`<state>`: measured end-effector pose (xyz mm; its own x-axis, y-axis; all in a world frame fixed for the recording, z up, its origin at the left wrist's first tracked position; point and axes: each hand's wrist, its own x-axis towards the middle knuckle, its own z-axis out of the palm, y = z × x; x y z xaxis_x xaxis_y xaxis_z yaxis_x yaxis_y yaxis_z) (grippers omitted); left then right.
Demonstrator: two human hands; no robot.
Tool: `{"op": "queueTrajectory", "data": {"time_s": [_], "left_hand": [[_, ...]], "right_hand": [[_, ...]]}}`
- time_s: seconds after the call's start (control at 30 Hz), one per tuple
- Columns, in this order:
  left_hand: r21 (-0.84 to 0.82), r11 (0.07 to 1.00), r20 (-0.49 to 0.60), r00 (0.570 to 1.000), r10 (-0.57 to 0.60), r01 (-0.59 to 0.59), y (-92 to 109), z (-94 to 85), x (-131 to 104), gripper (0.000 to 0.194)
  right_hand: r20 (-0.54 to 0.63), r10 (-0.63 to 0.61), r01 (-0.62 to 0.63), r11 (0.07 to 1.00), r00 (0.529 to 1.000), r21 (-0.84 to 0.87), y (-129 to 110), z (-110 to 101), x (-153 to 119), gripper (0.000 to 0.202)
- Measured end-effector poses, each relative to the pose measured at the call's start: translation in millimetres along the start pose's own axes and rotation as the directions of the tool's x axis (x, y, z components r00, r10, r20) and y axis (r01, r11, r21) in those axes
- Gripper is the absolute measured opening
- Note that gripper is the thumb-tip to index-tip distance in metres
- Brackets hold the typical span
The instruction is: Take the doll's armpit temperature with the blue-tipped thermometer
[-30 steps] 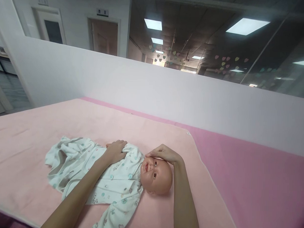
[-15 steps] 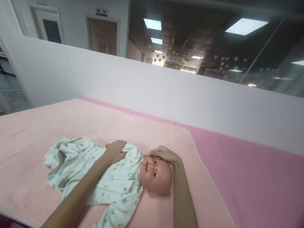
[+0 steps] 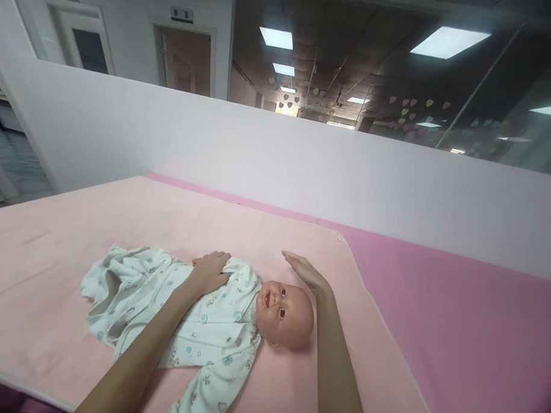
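Note:
A baby doll point(image 3: 286, 315) lies on its back, its bare head to the right and its face turned up. It wears a white printed garment point(image 3: 221, 331) with one sleeve stretched toward the near edge and loose cloth spread at the left. My left hand point(image 3: 211, 272) rests on the doll's far side near the shoulder, fingers lying over the cloth. Just beyond the top of the doll's head, my right hand point(image 3: 304, 271) is raised with its fingers stretched out, holding nothing.
A pale pink blanket point(image 3: 98, 215) lies under the doll, over a darker pink surface point(image 3: 470, 322) at the right. A white wall point(image 3: 281, 158) with glass above runs along the back. Doorways show at the upper left.
My right hand has come off the side of the doll's head, and its fingers have straightened. My left hand stays on the garment.

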<state>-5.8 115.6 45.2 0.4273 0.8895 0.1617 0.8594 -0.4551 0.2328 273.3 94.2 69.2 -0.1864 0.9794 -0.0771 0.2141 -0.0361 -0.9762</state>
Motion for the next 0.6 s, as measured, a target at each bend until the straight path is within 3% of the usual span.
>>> {"op": "queueTrajectory", "data": {"time_s": [0.07, 0.13, 0.3, 0.43, 0.6], "left_hand": [[0.002, 1.0, -0.001, 1.0, 0.004, -0.004, 1, -0.7, 0, 0.022], [0.005, 1.0, -0.006, 1.0, 0.006, -0.006, 1, -0.9, -1, 0.022], [-0.004, 1.0, -0.005, 1.0, -0.008, 0.008, 0, -0.1, -1, 0.022], [-0.014, 1.0, -0.003, 1.0, -0.009, 0.009, -1, 0.8, 0, 0.022], [-0.021, 1.0, -0.001, 1.0, 0.001, -0.001, -3, 2.2, 1, 0.023]], "right_hand": [[0.033, 0.032, -0.034, 0.998, 0.999, 0.044, 0, -6, -3, 0.058], [0.178, 0.048, -0.068, 0.992, 0.983, 0.106, -4, -10, -9, 0.057], [0.451, 0.026, -0.084, 0.991, 0.892, 0.109, -20, -6, -17, 0.063], [0.525, 0.071, -0.142, 0.985, 0.848, 0.097, -19, 5, -12, 0.058], [0.533, 0.061, -0.111, 0.992, 0.844, 0.062, -17, 13, -10, 0.048]]}}
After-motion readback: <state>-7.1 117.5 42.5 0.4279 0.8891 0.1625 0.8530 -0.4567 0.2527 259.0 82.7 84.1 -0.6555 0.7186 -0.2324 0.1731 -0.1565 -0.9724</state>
